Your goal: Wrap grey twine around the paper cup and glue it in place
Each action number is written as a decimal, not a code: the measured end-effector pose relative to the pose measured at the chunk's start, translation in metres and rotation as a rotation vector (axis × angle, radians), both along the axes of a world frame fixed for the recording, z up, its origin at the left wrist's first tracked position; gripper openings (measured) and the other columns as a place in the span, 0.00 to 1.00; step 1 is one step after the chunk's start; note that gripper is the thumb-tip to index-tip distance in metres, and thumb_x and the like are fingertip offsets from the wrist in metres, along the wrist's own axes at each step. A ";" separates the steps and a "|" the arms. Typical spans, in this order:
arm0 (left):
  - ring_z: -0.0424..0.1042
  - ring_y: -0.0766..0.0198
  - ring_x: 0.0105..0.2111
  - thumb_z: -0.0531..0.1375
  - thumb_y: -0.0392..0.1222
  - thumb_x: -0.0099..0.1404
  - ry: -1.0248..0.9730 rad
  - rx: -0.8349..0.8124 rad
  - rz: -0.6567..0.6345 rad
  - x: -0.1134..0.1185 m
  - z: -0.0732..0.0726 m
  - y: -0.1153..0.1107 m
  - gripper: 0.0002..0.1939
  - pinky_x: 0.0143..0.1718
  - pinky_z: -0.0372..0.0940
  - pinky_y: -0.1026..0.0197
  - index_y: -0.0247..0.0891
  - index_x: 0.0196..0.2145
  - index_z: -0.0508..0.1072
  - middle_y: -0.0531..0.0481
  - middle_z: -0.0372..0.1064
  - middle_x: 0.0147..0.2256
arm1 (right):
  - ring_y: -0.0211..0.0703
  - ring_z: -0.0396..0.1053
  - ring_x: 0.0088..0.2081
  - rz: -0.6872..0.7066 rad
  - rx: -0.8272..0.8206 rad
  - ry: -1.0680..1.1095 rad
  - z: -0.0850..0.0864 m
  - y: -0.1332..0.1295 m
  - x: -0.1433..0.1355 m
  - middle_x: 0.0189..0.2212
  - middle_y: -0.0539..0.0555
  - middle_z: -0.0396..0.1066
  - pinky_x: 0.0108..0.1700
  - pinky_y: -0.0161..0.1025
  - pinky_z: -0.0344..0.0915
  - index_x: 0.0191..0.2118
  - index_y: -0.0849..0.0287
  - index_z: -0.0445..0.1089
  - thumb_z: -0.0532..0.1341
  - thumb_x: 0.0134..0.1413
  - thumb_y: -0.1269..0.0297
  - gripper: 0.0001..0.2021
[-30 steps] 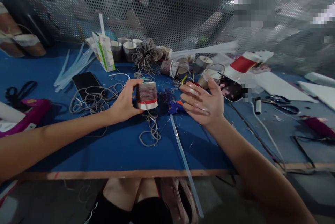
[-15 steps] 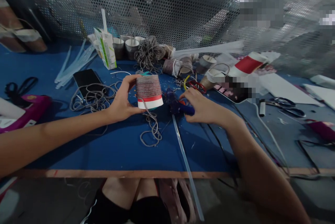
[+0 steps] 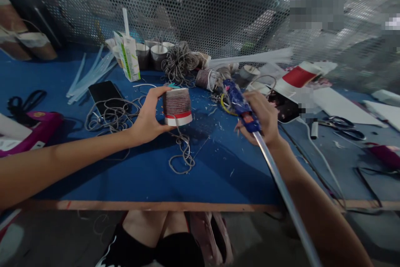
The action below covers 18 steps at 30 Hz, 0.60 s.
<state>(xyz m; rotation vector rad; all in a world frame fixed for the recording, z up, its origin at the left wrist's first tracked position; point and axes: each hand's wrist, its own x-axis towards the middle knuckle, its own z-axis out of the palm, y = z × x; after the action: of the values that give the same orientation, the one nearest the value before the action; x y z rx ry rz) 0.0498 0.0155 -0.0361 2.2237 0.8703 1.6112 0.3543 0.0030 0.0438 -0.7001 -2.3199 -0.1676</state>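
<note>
Between thumb and fingers, my left hand (image 3: 150,115) grips a paper cup (image 3: 178,107) on its side edges. Grey cord is wound round most of the cup, with a red and white band bare at the lower end. A loose tail of cord (image 3: 183,154) hangs from it and coils on the table. My right hand (image 3: 261,117) is closed round a blue glue gun (image 3: 239,102), whose nozzle points up and away. A long clear glue stick (image 3: 281,188) sticks out of its back end, reaching past the table edge.
On the blue table (image 3: 150,179) lie tangled cord (image 3: 111,113), a dark phone (image 3: 104,94), a drink carton (image 3: 128,56) and scissors (image 3: 342,123). Cord-wrapped cups (image 3: 158,56) and a cord bundle (image 3: 179,63) stand along the mesh screen (image 3: 200,13). Cables run at the right.
My right hand has taken hold of the glue gun and lifted it up and to the right, its glue stick swinging along. My left hand holds the cup in nearly the same place.
</note>
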 end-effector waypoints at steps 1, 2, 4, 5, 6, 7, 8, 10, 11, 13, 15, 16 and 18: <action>0.65 0.48 0.57 0.71 0.51 0.55 0.005 0.001 0.006 0.000 0.001 0.000 0.39 0.60 0.65 0.40 0.46 0.59 0.58 0.41 0.62 0.56 | 0.54 0.64 0.37 0.044 -0.006 0.032 0.001 -0.004 -0.003 0.35 0.59 0.64 0.41 0.54 0.64 0.41 0.52 0.62 0.58 0.55 0.54 0.12; 0.65 0.48 0.57 0.72 0.49 0.55 0.011 0.003 0.014 -0.001 0.002 -0.001 0.39 0.60 0.65 0.39 0.46 0.59 0.59 0.41 0.62 0.56 | 0.53 0.64 0.37 0.076 -0.023 0.054 0.001 -0.009 -0.007 0.35 0.58 0.65 0.40 0.53 0.64 0.40 0.52 0.62 0.59 0.55 0.54 0.11; 0.65 0.48 0.57 0.72 0.48 0.54 0.020 0.011 0.028 -0.002 0.004 -0.001 0.38 0.59 0.66 0.39 0.47 0.58 0.60 0.42 0.63 0.55 | 0.50 0.65 0.34 0.146 -0.055 0.062 -0.002 -0.017 -0.017 0.33 0.57 0.65 0.36 0.48 0.64 0.39 0.52 0.62 0.63 0.53 0.58 0.10; 0.65 0.48 0.57 0.72 0.48 0.54 0.022 0.016 0.033 -0.002 0.004 -0.001 0.38 0.58 0.66 0.39 0.47 0.58 0.60 0.42 0.64 0.55 | 0.48 0.64 0.33 0.181 -0.061 0.051 -0.005 -0.020 -0.022 0.33 0.56 0.65 0.34 0.46 0.64 0.38 0.52 0.61 0.64 0.52 0.59 0.11; 0.66 0.48 0.56 0.72 0.48 0.54 0.024 0.024 0.038 -0.002 0.005 -0.001 0.37 0.58 0.66 0.39 0.47 0.58 0.61 0.42 0.64 0.55 | 0.47 0.64 0.33 0.211 -0.060 0.031 -0.008 -0.023 -0.027 0.32 0.55 0.65 0.33 0.44 0.63 0.38 0.53 0.61 0.65 0.52 0.60 0.12; 0.66 0.48 0.56 0.72 0.48 0.54 0.026 0.034 0.039 -0.002 0.005 -0.001 0.37 0.58 0.67 0.39 0.47 0.58 0.61 0.42 0.64 0.54 | 0.45 0.64 0.32 0.229 -0.060 0.005 -0.011 -0.025 -0.031 0.32 0.55 0.64 0.32 0.42 0.63 0.37 0.53 0.61 0.65 0.53 0.60 0.12; 0.66 0.48 0.56 0.72 0.48 0.54 0.030 0.046 0.040 -0.002 0.005 -0.001 0.37 0.57 0.67 0.39 0.47 0.58 0.61 0.42 0.64 0.54 | 0.44 0.63 0.32 0.233 -0.065 -0.023 -0.014 -0.026 -0.034 0.31 0.54 0.64 0.31 0.41 0.62 0.37 0.54 0.60 0.64 0.55 0.60 0.11; 0.66 0.48 0.56 0.73 0.49 0.53 0.039 0.070 0.043 -0.002 0.005 -0.002 0.39 0.57 0.68 0.40 0.46 0.58 0.61 0.42 0.65 0.54 | 0.42 0.62 0.31 0.209 -0.094 -0.064 -0.018 -0.026 -0.038 0.30 0.54 0.62 0.31 0.39 0.61 0.35 0.55 0.60 0.60 0.61 0.59 0.08; 0.66 0.49 0.56 0.73 0.49 0.53 0.044 0.076 0.048 -0.002 0.005 -0.002 0.39 0.57 0.69 0.41 0.46 0.58 0.61 0.42 0.65 0.54 | 0.41 0.61 0.31 0.204 -0.109 -0.076 -0.020 -0.025 -0.038 0.29 0.53 0.61 0.31 0.38 0.60 0.34 0.55 0.60 0.57 0.64 0.59 0.08; 0.67 0.49 0.55 0.73 0.48 0.52 0.051 0.075 0.065 -0.001 0.005 -0.003 0.40 0.57 0.69 0.41 0.46 0.58 0.61 0.42 0.65 0.54 | 0.40 0.58 0.28 0.220 -0.127 -0.090 -0.022 -0.023 -0.039 0.27 0.51 0.58 0.29 0.37 0.57 0.33 0.55 0.59 0.55 0.65 0.59 0.09; 0.67 0.50 0.55 0.73 0.48 0.52 0.053 0.070 0.085 0.000 0.005 -0.004 0.39 0.56 0.69 0.42 0.47 0.58 0.61 0.43 0.65 0.53 | 0.38 0.55 0.27 0.247 -0.127 -0.092 -0.022 -0.021 -0.038 0.26 0.50 0.55 0.27 0.36 0.54 0.33 0.55 0.58 0.57 0.63 0.62 0.08; 0.67 0.50 0.55 0.73 0.48 0.53 0.050 0.069 0.090 0.000 0.005 -0.004 0.39 0.56 0.69 0.42 0.47 0.58 0.61 0.43 0.65 0.53 | 0.38 0.54 0.27 0.260 -0.126 -0.093 -0.023 -0.020 -0.038 0.26 0.49 0.54 0.27 0.36 0.53 0.33 0.55 0.58 0.59 0.62 0.64 0.08; 0.67 0.50 0.55 0.72 0.49 0.54 0.041 0.074 0.086 0.000 0.005 -0.004 0.38 0.56 0.69 0.42 0.47 0.58 0.61 0.42 0.64 0.53 | 0.37 0.53 0.26 0.269 -0.131 -0.094 -0.023 -0.019 -0.038 0.26 0.48 0.52 0.27 0.35 0.52 0.33 0.55 0.57 0.60 0.60 0.67 0.09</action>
<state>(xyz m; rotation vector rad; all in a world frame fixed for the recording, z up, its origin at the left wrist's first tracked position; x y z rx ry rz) 0.0502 0.0113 -0.0309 2.3061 0.9440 1.6675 0.3167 -0.0164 0.0208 -0.4440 -2.5056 0.0756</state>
